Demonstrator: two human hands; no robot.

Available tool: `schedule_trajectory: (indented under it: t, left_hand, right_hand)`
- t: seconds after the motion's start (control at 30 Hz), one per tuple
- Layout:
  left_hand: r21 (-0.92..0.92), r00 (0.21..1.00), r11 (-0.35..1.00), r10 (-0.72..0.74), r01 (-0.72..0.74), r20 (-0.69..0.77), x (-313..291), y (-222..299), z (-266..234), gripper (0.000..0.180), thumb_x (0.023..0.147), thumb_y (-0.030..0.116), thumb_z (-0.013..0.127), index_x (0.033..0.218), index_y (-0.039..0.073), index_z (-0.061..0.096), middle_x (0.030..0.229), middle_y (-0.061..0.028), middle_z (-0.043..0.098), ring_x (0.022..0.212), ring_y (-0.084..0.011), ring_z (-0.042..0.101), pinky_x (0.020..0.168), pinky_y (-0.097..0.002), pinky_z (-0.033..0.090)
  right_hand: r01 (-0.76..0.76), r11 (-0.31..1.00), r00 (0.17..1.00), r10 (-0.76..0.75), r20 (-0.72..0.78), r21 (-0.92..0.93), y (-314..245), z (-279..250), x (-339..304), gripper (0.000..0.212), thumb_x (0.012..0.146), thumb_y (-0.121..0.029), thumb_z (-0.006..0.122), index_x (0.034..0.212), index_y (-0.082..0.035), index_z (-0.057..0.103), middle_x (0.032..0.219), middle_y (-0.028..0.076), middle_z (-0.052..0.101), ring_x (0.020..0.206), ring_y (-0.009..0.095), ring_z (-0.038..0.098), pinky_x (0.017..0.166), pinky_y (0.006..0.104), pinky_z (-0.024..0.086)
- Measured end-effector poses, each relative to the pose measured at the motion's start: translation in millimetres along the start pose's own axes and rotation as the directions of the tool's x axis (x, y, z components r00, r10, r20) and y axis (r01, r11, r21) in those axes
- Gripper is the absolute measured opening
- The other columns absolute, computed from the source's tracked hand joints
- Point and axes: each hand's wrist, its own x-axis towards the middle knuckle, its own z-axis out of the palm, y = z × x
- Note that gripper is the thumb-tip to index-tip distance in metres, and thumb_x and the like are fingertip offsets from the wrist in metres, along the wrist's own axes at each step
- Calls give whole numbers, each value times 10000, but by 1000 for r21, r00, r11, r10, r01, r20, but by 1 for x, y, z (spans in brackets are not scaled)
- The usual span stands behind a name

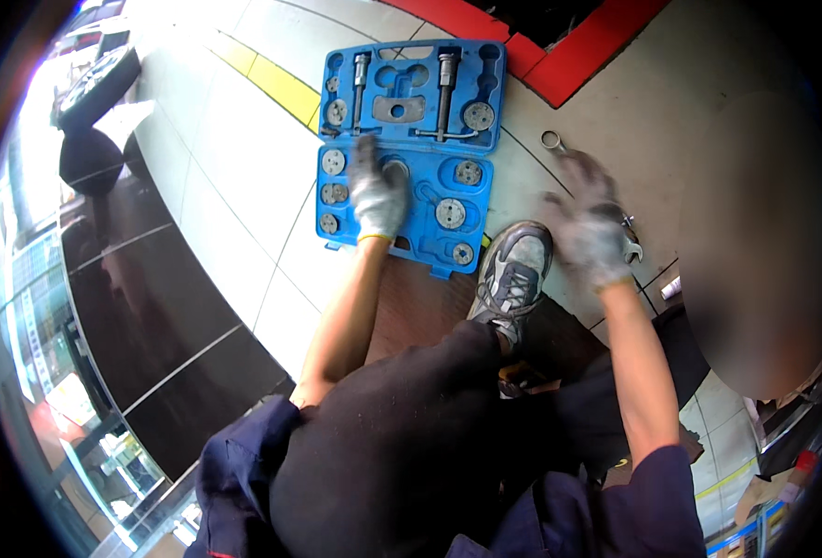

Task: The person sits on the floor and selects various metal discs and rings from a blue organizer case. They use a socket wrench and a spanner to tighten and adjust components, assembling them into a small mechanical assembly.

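An opened blue plastic tool case [434, 244] lies on the floor, with grey metal discs and two threaded spindle tools [445, 93] in its moulded slots. My left hand [377, 195], in a grey-white glove, is over the near half of the case. Its fingers are stretched out, beside a round metal disc [398, 169]. My right hand [589, 223], gloved and blurred, is open over the floor right of the case, thumb apart from the fingers. A ring end of a wrench [550, 139] shows beyond its fingertips. An open wrench jaw [634, 250] shows beside its wrist; what lies between is hidden.
My grey sneaker [517, 270] stands close to the case's near right corner. Red floor edging [583, 65] borders a dark opening at the top. A yellow line [267, 79] crosses the pale tiles, and a tyre [104, 88] stands at the far left.
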Motion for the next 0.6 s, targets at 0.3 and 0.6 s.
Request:
schedule_trajectory:
  t: [0.3, 0.6]
  left_hand:
    - [-362, 564, 468, -793, 806, 230, -93, -141, -53, 538, 954, 443, 619, 1197, -35, 581, 1035, -135, 644, 732, -232, 627, 660, -366, 553]
    - [-301, 739, 694, -500, 654, 452, -102, -94, -25, 273, 992, 287, 521, 1039, 44, 637, 1010, -100, 634, 932, -233, 594, 880, -387, 500]
  right_hand:
    - [-356, 860, 854, 458, 245, -366, 81, -14, -57, 563, 900, -438, 682, 1351, -147, 514, 1265, 193, 562, 1167, 397, 577, 944, 495, 501]
    - [-405, 877, 866, 459, 198, -261, 78, -4, -62, 551, 909, -400, 640, 1371, -138, 494, 1258, 216, 628, 1098, 420, 634, 917, 502, 520]
